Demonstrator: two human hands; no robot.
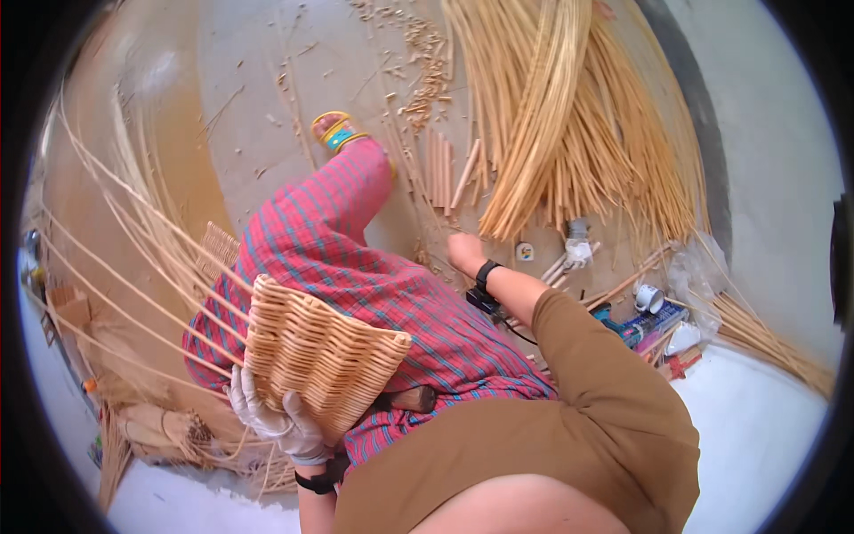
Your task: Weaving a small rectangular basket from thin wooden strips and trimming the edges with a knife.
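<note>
My left hand (pixel 280 423), in a pale glove, grips the lower left edge of a woven cane panel (pixel 320 347) resting on my lap. Long unwoven canes (pixel 147 214) fan out from the panel toward the far left. Reaching out over the floor, my bare right hand (pixel 466 254) is closed, and whatever its fingers hold is too small to make out. It is nearest to several short cut rods (pixel 440 169) and a small white square piece (pixel 525 252). A dark wooden handle (pixel 412 399) lies on my lap beside the panel.
A big bundle of long canes (pixel 543 116) spreads over the floor ahead. Offcuts (pixel 425 67) litter the ground beyond. To the right are a white mug (pixel 648 298), a clear plastic bag (pixel 698 271) and a pale glove (pixel 579 253). Brown wrapped material (pixel 165 427) lies at left.
</note>
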